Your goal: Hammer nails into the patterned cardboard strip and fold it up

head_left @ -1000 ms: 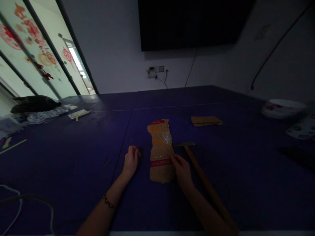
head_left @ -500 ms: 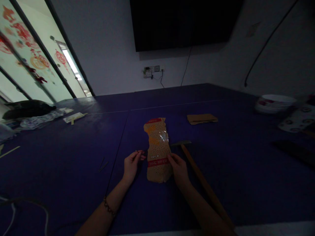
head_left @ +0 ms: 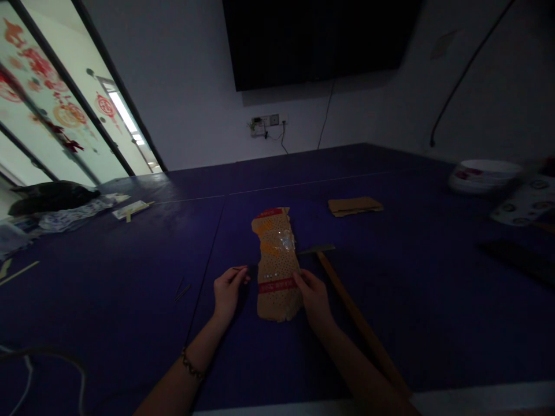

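Observation:
A piece of brown cardboard (head_left: pixel 276 260) lies in front of me, dotted with many small holes and crossed by red printed tape. My right hand (head_left: pixel 313 296) pinches its right edge between thumb and fingers. Just left of the cardboard, apart from it, my left hand (head_left: pixel 228 292) is closed in a pinch on a small thin dark stick, too small to make out its kind. A hammer (head_left: pixel 353 309) with a wooden handle lies to the right, its narrow metal head near the cardboard. Two thin metal rods (head_left: pixel 182 292) lie on the table to the left.
A folded cardboard piece (head_left: pixel 355 205) lies farther back on the purple tabletop (head_left: pixel 416 277). At the right stand white bowls (head_left: pixel 483 176) and a dark flat object (head_left: pixel 515 260). Bags (head_left: pixel 69 216) lie at the far left, cables (head_left: pixel 52 352) at the near left.
My left hand has drawn slightly left, away from the cardboard's edge. My right hand keeps its hold, and the view has shifted a little.

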`<state>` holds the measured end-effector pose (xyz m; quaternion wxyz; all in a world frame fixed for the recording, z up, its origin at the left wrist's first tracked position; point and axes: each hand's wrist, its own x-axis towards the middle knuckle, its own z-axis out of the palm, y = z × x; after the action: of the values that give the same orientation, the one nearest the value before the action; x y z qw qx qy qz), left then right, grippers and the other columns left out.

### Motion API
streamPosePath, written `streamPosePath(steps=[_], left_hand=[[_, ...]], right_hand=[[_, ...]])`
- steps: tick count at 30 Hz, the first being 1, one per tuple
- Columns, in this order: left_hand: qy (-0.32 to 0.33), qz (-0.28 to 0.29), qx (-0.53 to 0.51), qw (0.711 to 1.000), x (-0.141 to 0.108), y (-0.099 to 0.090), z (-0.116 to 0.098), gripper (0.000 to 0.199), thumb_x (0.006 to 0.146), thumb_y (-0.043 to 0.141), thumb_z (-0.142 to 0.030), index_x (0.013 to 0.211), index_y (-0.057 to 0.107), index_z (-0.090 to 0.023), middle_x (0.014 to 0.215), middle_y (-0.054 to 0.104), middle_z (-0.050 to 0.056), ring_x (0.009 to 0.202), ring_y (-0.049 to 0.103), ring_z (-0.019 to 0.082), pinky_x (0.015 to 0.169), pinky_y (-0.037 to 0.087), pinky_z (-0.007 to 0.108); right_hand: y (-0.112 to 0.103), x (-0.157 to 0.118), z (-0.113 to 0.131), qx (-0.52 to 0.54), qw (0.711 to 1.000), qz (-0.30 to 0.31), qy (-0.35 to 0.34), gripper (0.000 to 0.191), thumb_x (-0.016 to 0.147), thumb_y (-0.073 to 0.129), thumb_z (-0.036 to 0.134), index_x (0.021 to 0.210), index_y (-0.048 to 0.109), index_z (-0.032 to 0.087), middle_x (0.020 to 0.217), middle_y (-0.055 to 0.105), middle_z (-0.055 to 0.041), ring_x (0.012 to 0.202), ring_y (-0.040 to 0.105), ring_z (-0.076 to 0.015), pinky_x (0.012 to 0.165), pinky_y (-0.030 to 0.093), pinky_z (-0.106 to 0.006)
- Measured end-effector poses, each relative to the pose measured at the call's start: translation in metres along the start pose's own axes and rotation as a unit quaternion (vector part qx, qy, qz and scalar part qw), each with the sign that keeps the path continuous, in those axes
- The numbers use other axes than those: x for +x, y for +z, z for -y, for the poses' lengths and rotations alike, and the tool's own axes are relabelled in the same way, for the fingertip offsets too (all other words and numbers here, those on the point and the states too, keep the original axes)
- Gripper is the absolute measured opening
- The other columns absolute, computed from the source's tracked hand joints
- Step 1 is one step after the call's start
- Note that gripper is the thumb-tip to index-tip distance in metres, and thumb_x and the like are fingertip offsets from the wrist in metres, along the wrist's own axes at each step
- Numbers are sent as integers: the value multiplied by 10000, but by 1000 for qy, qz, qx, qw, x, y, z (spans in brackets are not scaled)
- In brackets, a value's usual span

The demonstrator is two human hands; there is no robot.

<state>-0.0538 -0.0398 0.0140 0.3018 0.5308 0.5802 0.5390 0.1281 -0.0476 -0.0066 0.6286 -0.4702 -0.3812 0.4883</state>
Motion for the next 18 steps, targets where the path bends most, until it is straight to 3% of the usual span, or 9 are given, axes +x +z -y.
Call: streamPosePath(steps=[5, 12, 18], left_hand=[[71, -27, 70, 995, 0, -3, -3, 289, 741, 487, -344, 557, 597, -150, 681, 611, 35, 662, 559, 131, 629, 437, 222], [32, -14, 50, 998, 0, 1, 7, 217, 708, 532, -332, 755, 647, -153, 741, 647, 36, 632, 566, 133, 615, 446, 235], [51, -7, 39, 998, -1, -2, 4, 193, 672, 579, -330, 639, 654, -155, 728, 644, 43, 696, 577, 155, 673, 440, 254]], right_hand=[[2, 0, -3, -5, 1000, 13, 1, 235, 625, 620, 395, 705, 637, 175, 664, 644, -21, 651, 559, -197, 605, 412, -297], [1, -1, -5, -15, 1000, 16, -11, 205, 639, 611, 378, 687, 638, 181, 664, 641, -11, 651, 558, -192, 602, 412, -288], [2, -2, -4, -3, 1000, 23, 3, 185, 643, 610, 364, 689, 643, 188, 663, 644, -6, 654, 564, -194, 607, 415, -292]])
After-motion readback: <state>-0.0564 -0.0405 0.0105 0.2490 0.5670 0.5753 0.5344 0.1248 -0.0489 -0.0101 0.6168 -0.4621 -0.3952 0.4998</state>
